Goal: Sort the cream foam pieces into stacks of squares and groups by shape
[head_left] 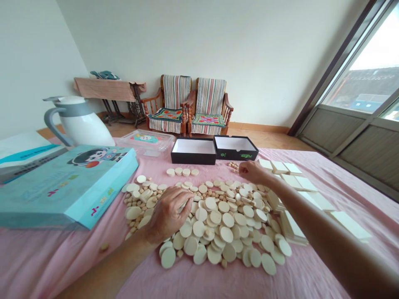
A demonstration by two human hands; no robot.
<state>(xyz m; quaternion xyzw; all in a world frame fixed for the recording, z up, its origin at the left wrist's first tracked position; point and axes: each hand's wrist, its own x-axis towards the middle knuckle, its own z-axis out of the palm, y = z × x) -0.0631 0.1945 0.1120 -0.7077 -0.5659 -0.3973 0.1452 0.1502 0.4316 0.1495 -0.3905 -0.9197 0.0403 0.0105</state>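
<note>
A wide heap of pale round wooden discs (215,218) mixed with small wooden beads (209,193) lies on the pink cloth. My left hand (171,209) is over the heap's left part, its fingers curled down and pressed together; what they pinch, if anything, is hidden. Farther off to the right, my right hand (249,171) is closed beside a small cluster of wooden beads (232,167). Its fingertips are hard to see, and I cannot tell what they hold. Several short stacks of discs (186,171) stand in a row behind the heap.
Two black boxes with white insides, a left one (193,160) and a right one (236,154), stand at the back. Square wooden pieces (307,182) are stacked at right. A light-blue box (71,187), white jug (84,124) and clear plastic case (146,142) are at left.
</note>
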